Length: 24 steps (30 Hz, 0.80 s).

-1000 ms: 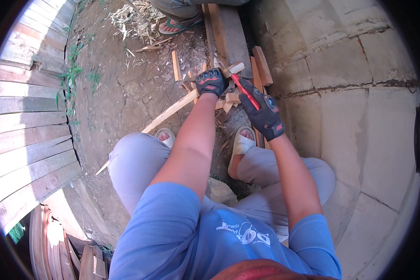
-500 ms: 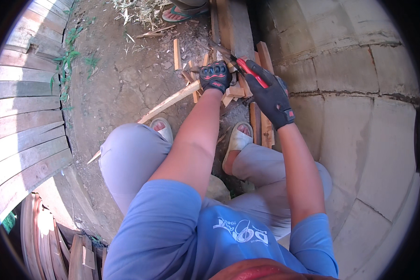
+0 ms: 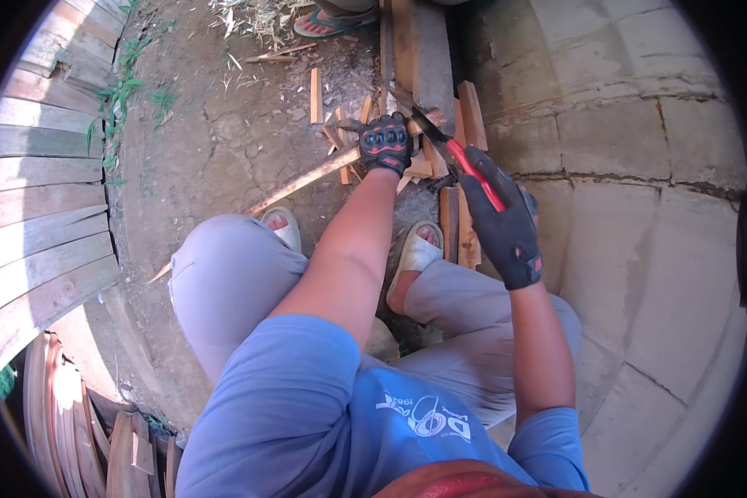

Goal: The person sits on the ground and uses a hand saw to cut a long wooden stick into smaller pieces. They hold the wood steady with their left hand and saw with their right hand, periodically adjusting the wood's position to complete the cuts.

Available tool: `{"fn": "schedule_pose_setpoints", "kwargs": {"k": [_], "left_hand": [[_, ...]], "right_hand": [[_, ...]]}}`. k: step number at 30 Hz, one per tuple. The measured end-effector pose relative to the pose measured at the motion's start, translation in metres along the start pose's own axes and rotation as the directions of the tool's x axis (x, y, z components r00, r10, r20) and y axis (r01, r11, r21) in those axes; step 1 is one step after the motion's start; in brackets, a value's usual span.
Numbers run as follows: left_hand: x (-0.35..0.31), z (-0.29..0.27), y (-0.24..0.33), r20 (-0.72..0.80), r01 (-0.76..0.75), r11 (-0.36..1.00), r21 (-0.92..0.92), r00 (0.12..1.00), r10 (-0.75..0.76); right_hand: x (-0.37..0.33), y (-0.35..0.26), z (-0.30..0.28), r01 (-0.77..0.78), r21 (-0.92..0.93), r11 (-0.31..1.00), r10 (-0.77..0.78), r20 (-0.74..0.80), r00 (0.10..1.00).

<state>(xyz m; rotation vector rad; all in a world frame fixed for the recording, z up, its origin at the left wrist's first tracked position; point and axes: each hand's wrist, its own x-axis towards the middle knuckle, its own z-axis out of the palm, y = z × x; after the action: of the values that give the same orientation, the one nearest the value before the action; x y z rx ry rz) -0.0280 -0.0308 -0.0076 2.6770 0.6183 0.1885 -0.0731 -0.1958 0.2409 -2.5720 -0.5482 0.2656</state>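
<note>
One red-handled saw (image 3: 480, 179) is slanting up and leftward from the right hand (image 3: 506, 220), its dark blade extending past the fingertips and crossing just beyond the left hand (image 3: 386, 143). The right hand, in a dark glove, is clamping its fingers around the red handle. The left hand, in a dark glove with red trim, is closing over a pale wooden strip (image 3: 307, 179), which is running from under the palm down and leftward toward the left knee. Whether the blade is touching the wood, one cannot tell.

Around the hands, short wood offcuts (image 3: 419, 168) are lying in a loose heap. Beyond them, a thick timber beam (image 3: 432, 58) is stretching toward the top edge, and another person's foot (image 3: 324, 23) in a green-strapped sandal is resting on the dirt beside pale shavings (image 3: 261, 21). Nearer, the wearer's light sandals (image 3: 423, 249) are standing below bent knees in grey trousers (image 3: 236, 286). A grey block wall (image 3: 639, 236) is rising on the right; weathered planks (image 3: 50, 199) are lining the left.
</note>
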Motion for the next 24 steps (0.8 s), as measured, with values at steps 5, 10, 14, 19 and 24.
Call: {"fn": "schedule_pose_setpoints", "kwargs": {"k": [5, 10, 14, 19, 24], "left_hand": [[0.004, -0.017, 0.004, 0.187, 0.075, 0.989, -0.124, 0.981, -0.050], [0.035, -0.028, -0.018, 0.515, 0.014, 0.986, -0.164, 0.854, 0.074], [0.026, -0.027, -0.020, 0.440, 0.048, 0.984, -0.170, 0.898, 0.032], [0.022, -0.022, -0.017, 0.387, 0.026, 0.985, -0.169, 0.921, 0.042], [0.028, -0.027, -0.018, 0.413, 0.064, 0.978, -0.197, 0.910, 0.023]], "right_hand": [[-0.068, -0.021, -0.050, -0.177, 0.091, 0.980, 0.172, 0.062, 0.983], [-0.080, -0.050, -0.072, -0.188, -0.043, 0.981, 0.192, 0.104, 0.976], [-0.052, -0.044, -0.058, -0.112, 0.031, 0.993, 0.110, 0.064, 0.992], [0.022, -0.001, 0.030, 0.085, -0.047, 0.995, -0.087, -0.025, 0.996], [0.080, 0.014, 0.103, 0.137, -0.031, 0.990, -0.140, -0.094, 0.986]]}}
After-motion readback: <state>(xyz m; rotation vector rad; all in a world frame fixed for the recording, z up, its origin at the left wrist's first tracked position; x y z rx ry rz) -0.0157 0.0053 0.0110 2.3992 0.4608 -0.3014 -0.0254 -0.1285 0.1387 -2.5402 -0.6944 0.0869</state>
